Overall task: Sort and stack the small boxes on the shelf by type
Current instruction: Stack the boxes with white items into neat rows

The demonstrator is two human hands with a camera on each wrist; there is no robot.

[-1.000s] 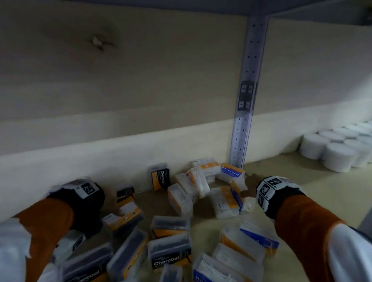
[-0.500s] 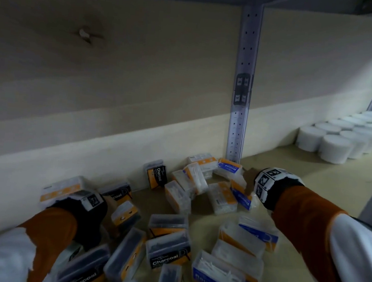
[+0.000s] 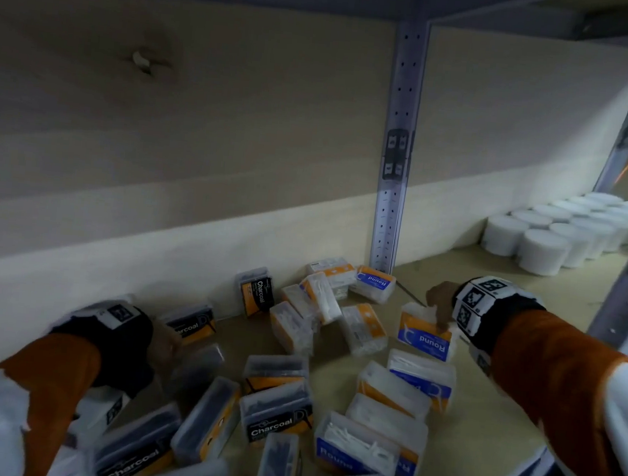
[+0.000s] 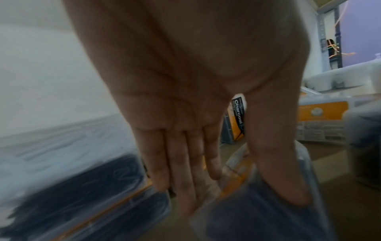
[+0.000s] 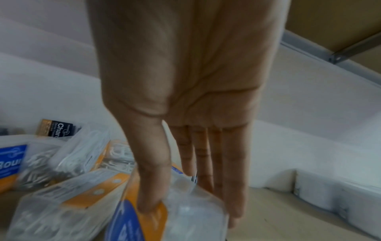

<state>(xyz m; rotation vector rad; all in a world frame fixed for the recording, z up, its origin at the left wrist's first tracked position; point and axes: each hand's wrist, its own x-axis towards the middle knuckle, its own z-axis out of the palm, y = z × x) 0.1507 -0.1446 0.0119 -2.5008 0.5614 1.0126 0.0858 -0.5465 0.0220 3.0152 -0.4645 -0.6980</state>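
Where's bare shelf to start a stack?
Bare shelf board lies right of the Round boxes, running back to the white tubs. A thinner strip sits along the back wall at left. The middle, between left hand and right hand, is crowded.

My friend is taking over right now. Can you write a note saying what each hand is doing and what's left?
Left hand: pinching a dark Charcoal box by the back wall.
Right hand: pinching a white Round box, thumb on its label.
Other Charcoal boxes lie loose on the left, other Round boxes on the right.
Done: rough split only, no stacks.
Left: stack each type.
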